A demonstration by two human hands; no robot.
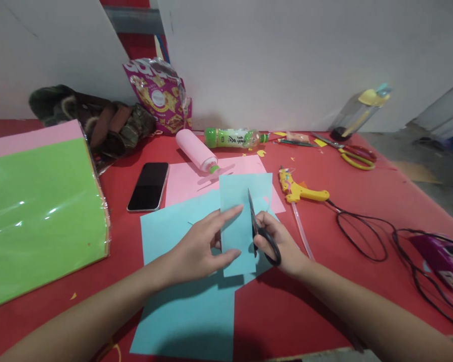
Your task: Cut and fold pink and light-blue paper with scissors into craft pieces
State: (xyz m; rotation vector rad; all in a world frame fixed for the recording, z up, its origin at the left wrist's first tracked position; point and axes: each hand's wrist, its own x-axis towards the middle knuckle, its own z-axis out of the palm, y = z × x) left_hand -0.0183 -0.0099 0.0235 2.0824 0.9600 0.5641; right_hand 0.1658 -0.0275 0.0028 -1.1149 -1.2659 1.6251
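A light blue paper piece (237,226) is held up over the table by my left hand (206,244). Its thumb and index finger lie across the front, while the other fingers are partly hidden behind the sheet. My right hand (281,241) grips black-handled scissors (267,243), thumb and fingers around the loops. The blades point away from me, and the upper blade lies over the paper along a cut towards its right side. Below both hands a larger light blue sheet (184,322) rests on the table, overlapping a pink sheet (181,183).
Around the red table (381,201) are a phone (149,186), a pink-wrapped bottle (196,150), a green-labelled bottle (230,138) and a yellow glue gun (302,192). Its cord runs to a purple power box (443,261). Green paper in plastic (41,216) lies left; yellow-handled scissors (357,158) lie back right.
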